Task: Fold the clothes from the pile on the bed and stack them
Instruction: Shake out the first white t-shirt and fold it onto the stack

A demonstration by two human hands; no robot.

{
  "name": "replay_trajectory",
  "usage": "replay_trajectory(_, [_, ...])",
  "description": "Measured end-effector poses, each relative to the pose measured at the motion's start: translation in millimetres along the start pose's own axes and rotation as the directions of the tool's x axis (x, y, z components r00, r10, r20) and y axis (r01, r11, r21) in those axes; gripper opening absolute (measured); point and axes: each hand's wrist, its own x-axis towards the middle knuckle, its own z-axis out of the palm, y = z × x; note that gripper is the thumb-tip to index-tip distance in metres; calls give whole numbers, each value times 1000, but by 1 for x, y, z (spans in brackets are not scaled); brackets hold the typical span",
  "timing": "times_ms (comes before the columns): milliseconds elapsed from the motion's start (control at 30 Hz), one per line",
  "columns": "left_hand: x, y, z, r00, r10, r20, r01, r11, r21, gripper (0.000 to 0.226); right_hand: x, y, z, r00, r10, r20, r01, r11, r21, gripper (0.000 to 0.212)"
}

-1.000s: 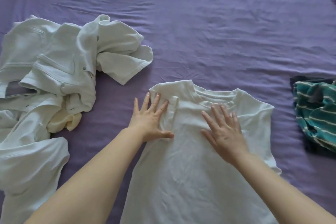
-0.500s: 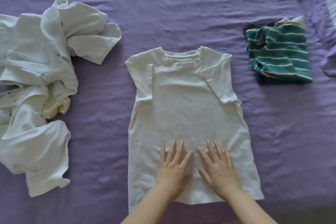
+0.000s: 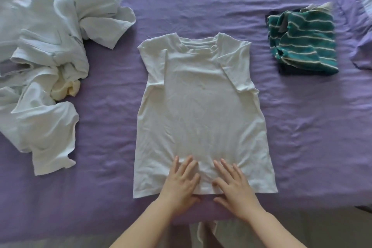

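Head view: both flat, open hands, left hand (image 3: 181, 182) and right hand (image 3: 233, 184), press the white T-shirt (image 3: 201, 110) hem; bunched cloth there probably creases into the fold.

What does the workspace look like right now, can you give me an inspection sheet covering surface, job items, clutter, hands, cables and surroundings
Surface: purple bedsheet, wrinkled, covering the bed.
Job's things: white T-shirt spread flat in the middle, both sleeves folded in over the body; unfolded pile of white clothes to its left; folded green striped garment to its right, resting on a dark item.
Clutter: pale yellow piece tucked in the pile.
Hands: left hand and right hand lie flat, fingers straight, on the shirt's bottom hem; no grip on anything.
Cables: nothing seen.
Surroundings: rumpled bedding at the far right edge; floor strip below the bed edge, too dim to describe.
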Motion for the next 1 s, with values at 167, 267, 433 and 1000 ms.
replay_trajectory(167, [3, 2, -10, 969, 51, -242, -35, 997, 70, 23, 9, 2, -1, 986, -38, -165, 34, 999, -30, 27])
replay_trajectory(267, [9, -3, -14, 967, -34, -254, -1, 990, -140, 15, 9, 7, -9, 981, -77, -180, 81, 997, 14, 33])
replay_trajectory(433, [23, -26, -50, 972, -209, 104, 227, 744, -629, 20, 13, 9, -27, 994, 4, -108, 7, 995, 97, 39])
replay_trajectory(1000, [108, -156, -130, 847, -513, 142, 429, 499, -753, 15, 185, 82, -150, 902, 432, -14, -356, 763, 540, 16])
